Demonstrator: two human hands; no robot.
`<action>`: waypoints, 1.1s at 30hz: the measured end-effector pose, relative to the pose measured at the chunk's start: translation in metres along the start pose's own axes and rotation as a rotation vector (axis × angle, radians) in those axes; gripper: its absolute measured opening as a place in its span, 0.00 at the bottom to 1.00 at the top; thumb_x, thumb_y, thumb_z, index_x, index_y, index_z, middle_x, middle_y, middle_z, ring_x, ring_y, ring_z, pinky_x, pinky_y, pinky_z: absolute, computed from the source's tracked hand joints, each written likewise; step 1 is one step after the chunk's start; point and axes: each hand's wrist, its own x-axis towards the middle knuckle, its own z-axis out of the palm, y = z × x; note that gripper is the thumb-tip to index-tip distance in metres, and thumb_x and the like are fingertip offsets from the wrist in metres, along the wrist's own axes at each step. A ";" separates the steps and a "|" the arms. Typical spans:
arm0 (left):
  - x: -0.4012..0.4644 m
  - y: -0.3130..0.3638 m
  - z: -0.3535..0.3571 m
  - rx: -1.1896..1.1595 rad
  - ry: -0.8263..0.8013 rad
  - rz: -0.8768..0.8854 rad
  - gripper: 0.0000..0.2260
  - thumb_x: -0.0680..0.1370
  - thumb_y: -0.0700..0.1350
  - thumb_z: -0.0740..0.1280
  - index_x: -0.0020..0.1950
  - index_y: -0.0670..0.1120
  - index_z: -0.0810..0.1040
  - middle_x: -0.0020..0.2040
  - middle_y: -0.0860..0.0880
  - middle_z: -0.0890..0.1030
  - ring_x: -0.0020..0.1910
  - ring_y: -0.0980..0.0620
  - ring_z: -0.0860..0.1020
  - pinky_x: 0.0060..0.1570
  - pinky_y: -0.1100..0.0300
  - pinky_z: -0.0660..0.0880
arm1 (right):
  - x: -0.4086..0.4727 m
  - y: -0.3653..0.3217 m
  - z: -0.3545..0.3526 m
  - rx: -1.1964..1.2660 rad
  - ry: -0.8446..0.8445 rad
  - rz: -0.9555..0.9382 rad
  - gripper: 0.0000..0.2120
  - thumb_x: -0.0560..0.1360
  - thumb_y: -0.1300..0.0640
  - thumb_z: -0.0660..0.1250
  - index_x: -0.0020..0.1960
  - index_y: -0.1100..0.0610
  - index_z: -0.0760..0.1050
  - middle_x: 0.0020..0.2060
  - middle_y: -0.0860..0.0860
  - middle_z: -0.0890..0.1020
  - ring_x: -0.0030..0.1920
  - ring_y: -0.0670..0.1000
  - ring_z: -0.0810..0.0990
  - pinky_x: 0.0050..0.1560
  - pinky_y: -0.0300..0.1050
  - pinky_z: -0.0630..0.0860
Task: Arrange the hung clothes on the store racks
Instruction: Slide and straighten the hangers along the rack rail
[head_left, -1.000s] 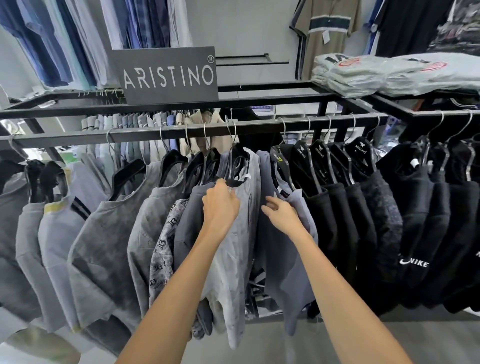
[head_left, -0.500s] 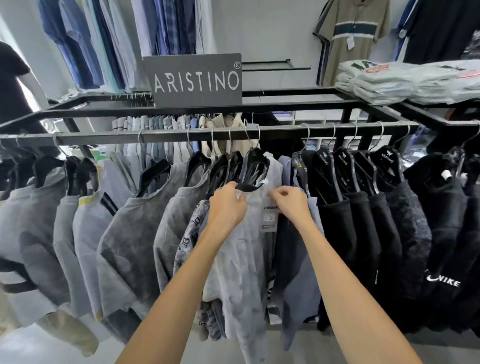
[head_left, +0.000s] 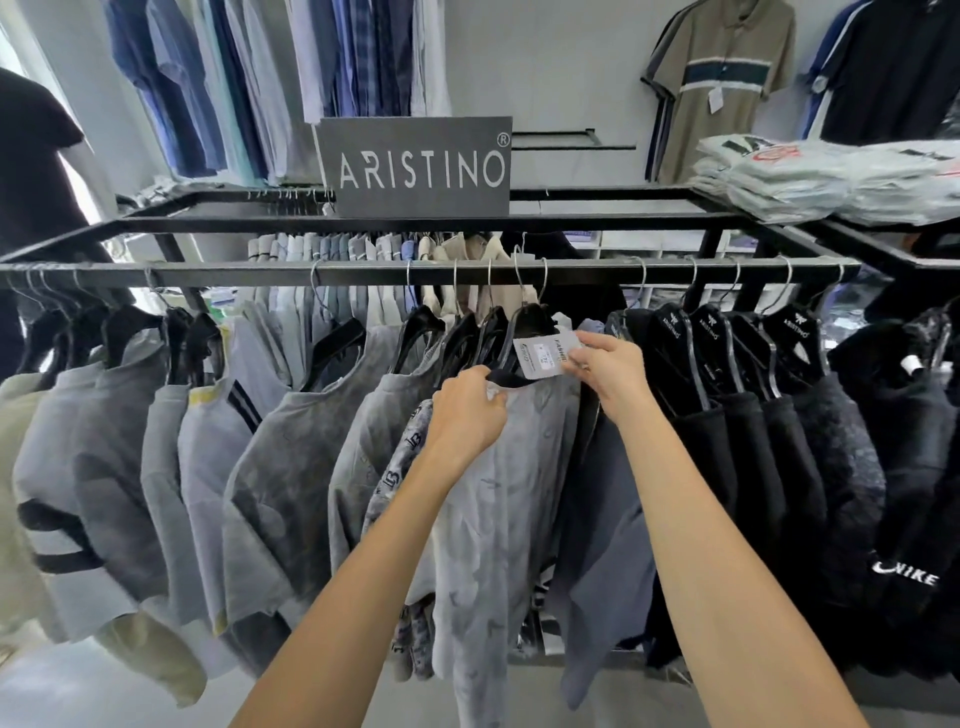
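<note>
A black rack (head_left: 363, 274) runs across the view, its front rail packed with hangers. Grey shirts (head_left: 291, 467) fill the rail's left stretch, black tops (head_left: 748, 467) the right, with a "NIKE" top (head_left: 904, 571) at the far right end. A grey "ARISTINO" sign (head_left: 415, 166) stands on the rack's back rail, and folded shirts (head_left: 810, 179) are stacked on the rack's right corner. Blue shirts (head_left: 270, 78) and an olive striped polo (head_left: 722, 88) hang on the wall behind. A dark-sleeved figure (head_left: 31, 166) stands at the left edge.

Both arms reach up and forward to the middle of the rail, where neighbouring garments press close on either side. The left hand (head_left: 467, 415) has its fingers curled round the dark collar of a pale grey shirt (head_left: 498, 519), gripping it just under its black hanger (head_left: 530, 325). The right hand (head_left: 610, 369) pinches a white tag (head_left: 543, 356) between thumb and fingers, holding it up flat beside the hanger, just above the collar. The two hands are near each other but not touching. A slate-blue shirt (head_left: 608, 545) hangs directly right of the pale one, under the right forearm; a patterned shirt (head_left: 395, 483) is squeezed in on the left, by the left wrist.
</note>
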 end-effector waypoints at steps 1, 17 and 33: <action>-0.001 0.001 -0.001 0.003 -0.004 0.008 0.18 0.81 0.43 0.62 0.70 0.41 0.71 0.66 0.39 0.76 0.68 0.38 0.69 0.64 0.51 0.65 | -0.001 0.001 0.001 0.003 0.030 -0.010 0.16 0.75 0.73 0.67 0.62 0.64 0.78 0.52 0.58 0.81 0.47 0.53 0.85 0.49 0.42 0.82; 0.002 0.003 0.001 0.023 -0.027 0.063 0.06 0.81 0.44 0.64 0.54 0.43 0.75 0.58 0.39 0.79 0.62 0.36 0.72 0.58 0.50 0.66 | -0.021 -0.013 0.015 -0.625 -0.137 -0.602 0.15 0.73 0.69 0.54 0.38 0.57 0.76 0.42 0.52 0.81 0.47 0.48 0.78 0.47 0.38 0.71; 0.005 -0.012 -0.019 -0.050 -0.016 0.047 0.16 0.79 0.47 0.66 0.64 0.41 0.76 0.63 0.43 0.78 0.64 0.43 0.74 0.50 0.59 0.66 | -0.042 -0.008 0.020 -0.916 -0.362 -0.545 0.20 0.75 0.62 0.57 0.51 0.49 0.86 0.48 0.43 0.86 0.53 0.40 0.79 0.57 0.40 0.76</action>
